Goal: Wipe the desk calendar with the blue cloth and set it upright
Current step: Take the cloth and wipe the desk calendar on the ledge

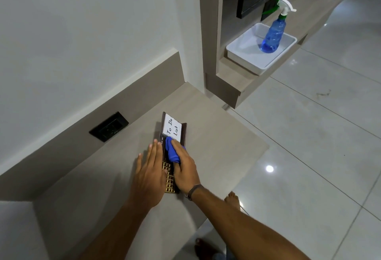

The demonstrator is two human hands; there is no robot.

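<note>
The desk calendar [173, 129] lies flat on the beige counter [216, 136]. It is dark brown with a white "To Do List" card at its far end and a gold grid at its near end. My right hand [185, 169] presses the bunched blue cloth [171, 150] onto the calendar's middle, fingers closed around the cloth. My left hand [150, 175] lies flat with fingers stretched out, along the calendar's left edge and partly over its near end, steadying it.
A black wall socket [108, 126] sits on the backsplash to the left. On a shelf at the back right, a white tray [243, 53] holds a blue spray bottle [273, 33]. The counter's right edge drops to a tiled floor [309, 156], where my bare feet show.
</note>
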